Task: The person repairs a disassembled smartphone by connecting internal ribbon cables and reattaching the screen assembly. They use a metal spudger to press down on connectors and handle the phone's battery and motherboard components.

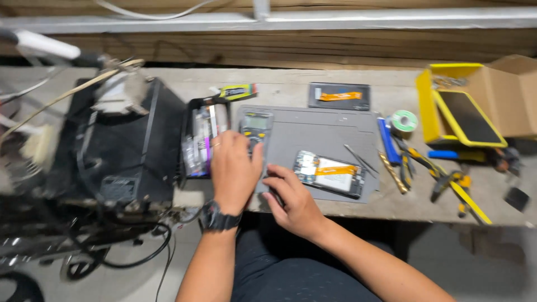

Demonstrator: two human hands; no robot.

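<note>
My left hand (pixel 234 170) lies palm down over the lower part of a grey multimeter (pixel 256 127) on the left edge of a grey work mat (pixel 324 130); a black watch is on that wrist. My right hand (pixel 292 197) rests on the mat's front edge, fingers curled, fingertips close to an opened phone (pixel 330 173) with a white battery and orange flex cable. Whether the right hand holds anything is not visible. Thin tweezers (pixel 358 158) lie just right of the phone.
A black box-shaped machine (pixel 126 148) with cables fills the left. A black tray of small parts (pixel 202 137) stands beside it. A phone back panel (pixel 339 96), solder reel (pixel 404 121), blue tool (pixel 386 141), yellow-handled pliers (pixel 447 182) and a yellow box (pixel 458 103) lie right.
</note>
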